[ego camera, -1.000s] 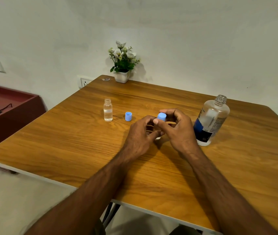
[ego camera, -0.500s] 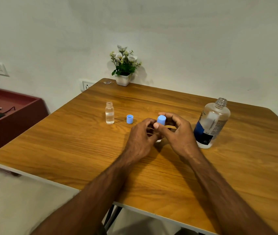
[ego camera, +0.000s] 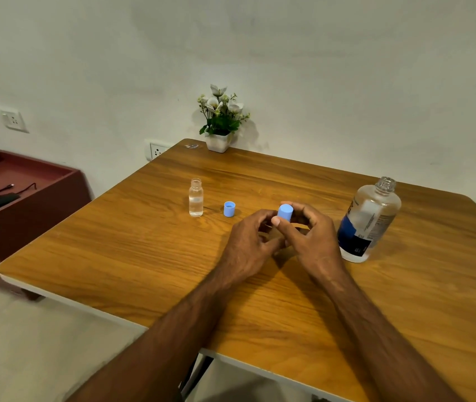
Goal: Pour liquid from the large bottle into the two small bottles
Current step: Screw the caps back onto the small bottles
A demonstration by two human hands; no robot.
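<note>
The large clear bottle [ego camera: 368,220] with a blue and white label stands uncapped at the right of the wooden table [ego camera: 144,250]. A small clear bottle [ego camera: 196,197], uncapped and partly filled, stands at the left, with a loose blue cap [ego camera: 229,209] beside it. My right hand [ego camera: 309,239] pinches a second blue cap [ego camera: 285,212] at its fingertips. My left hand [ego camera: 250,245] is curled around the second small bottle, which my fingers almost wholly hide. The two hands touch at mid-table.
A white pot of flowers [ego camera: 219,123] stands at the table's far edge by the wall. A dark red cabinet [ego camera: 22,198] with a cable and small devices on top is at the left. Wall sockets [ego camera: 13,120] sit behind.
Both hands have stayed together over the hidden small bottle, with the right fingers shifting slightly on the blue cap. The camera has tilted a little; the bottles have not moved.
</note>
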